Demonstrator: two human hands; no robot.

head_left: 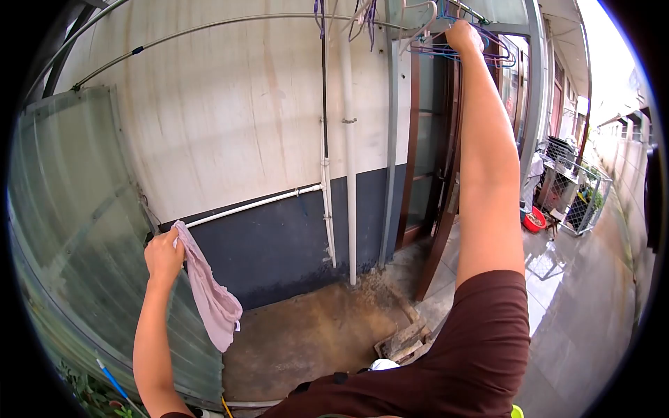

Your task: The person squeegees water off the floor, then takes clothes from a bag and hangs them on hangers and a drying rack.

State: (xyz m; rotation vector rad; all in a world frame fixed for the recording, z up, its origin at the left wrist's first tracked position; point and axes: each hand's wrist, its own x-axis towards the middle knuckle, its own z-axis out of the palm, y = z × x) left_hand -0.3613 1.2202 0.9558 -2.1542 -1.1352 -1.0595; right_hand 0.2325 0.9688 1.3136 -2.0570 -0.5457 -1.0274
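A pale pink cloth (209,296) hangs down from my left hand (164,256), whose fingers are closed on its upper end. The cloth looks limp and bunched, and its lower end dangles free above the floor. High at the upper right, my right hand (465,37) is raised among blue and purple clothes hangers (503,58) on an overhead rail. Its fingers are closed around a hanger's upper part, though the exact grip is partly hidden by the hand. A whitish hanger (426,21) hangs just left of it.
A long metal rod (230,24) crosses above the stained wall (230,104). White pipes (350,174) run down it. Corrugated panels (70,195) stand left, a brown-framed door (446,230) right. Bricks or wood pieces (404,341) lie on the floor; a red basin (534,219) sits farther off.
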